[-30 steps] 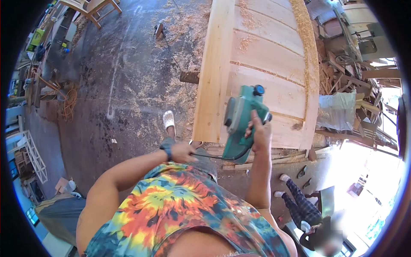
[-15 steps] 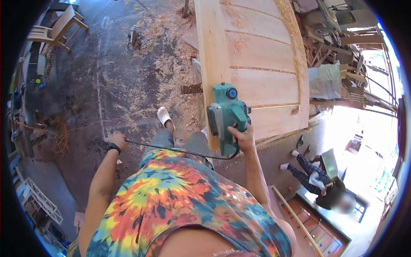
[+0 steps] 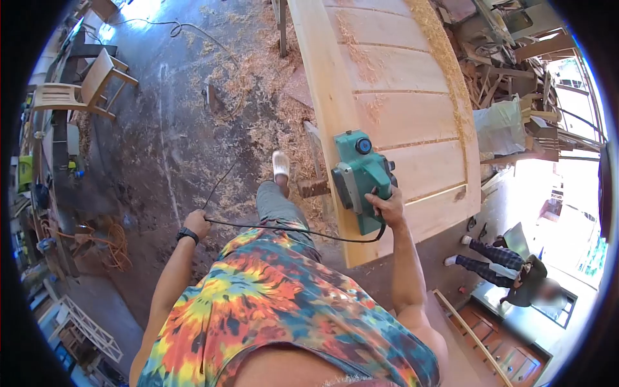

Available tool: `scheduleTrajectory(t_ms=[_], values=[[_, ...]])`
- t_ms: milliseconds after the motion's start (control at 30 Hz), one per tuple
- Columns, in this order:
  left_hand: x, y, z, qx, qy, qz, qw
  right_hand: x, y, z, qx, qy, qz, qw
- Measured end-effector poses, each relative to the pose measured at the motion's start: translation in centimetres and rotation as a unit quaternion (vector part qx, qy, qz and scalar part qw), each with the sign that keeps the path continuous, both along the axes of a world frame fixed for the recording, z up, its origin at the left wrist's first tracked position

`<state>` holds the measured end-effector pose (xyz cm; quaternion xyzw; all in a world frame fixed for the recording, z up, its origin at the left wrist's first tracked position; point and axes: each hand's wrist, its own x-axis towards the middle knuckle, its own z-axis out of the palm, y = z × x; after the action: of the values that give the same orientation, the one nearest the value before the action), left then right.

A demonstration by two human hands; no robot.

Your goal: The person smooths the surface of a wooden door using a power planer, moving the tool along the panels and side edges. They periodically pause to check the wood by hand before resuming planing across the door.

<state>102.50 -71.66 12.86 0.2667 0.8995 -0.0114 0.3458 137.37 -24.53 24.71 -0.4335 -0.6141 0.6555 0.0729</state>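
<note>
Workshop floor, dark concrete littered with pale wood shavings (image 3: 271, 129); landmark is the long pale wooden plank panel (image 3: 400, 103) on its supports.

Change over the last second: green electric hand planer (image 3: 360, 177) went from lifted above the panel's near end to sitting on the panel's left edge strip, close to the near end. Left hand moved away from the body, out to the left of the panel, pulling the black power cord (image 3: 284, 227) clear. Reads as the planer set for a pass along that edge, cord out of its path.

Right hand (image 3: 385, 208): clenched on the planer's rear handle. Left hand (image 3: 196, 224): closed around the cord.

Counts: one planer, one cord, one panel, two wooden chairs (image 3: 80, 90) far left of the panel, one other person (image 3: 509, 267) right of its near end.
</note>
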Motion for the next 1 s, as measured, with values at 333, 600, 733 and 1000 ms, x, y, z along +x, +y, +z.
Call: scheduleTrajectory(t_ms=[333,600,733,1000], values=[[-11.7,9.6,-1.4,0.021,-0.008,0.021,1.0,-12.2,9.4,-0.1,-0.006,-0.038,0.04,0.998],[-23.6,20.5,-1.3,-0.103,-0.088,-0.042,0.99,-21.9,16.1,0.7,0.057,-0.083,0.09,0.991],[-28.1,25.5,0.3,-0.1,-0.081,-0.001,0.992,-26.7,19.1,0.9,0.099,-0.112,0.118,0.982],[-33.3,32.1,1.8,-0.137,-0.112,-0.026,0.984,-35.7,24.1,0.4,0.094,-0.089,0.119,0.984]])
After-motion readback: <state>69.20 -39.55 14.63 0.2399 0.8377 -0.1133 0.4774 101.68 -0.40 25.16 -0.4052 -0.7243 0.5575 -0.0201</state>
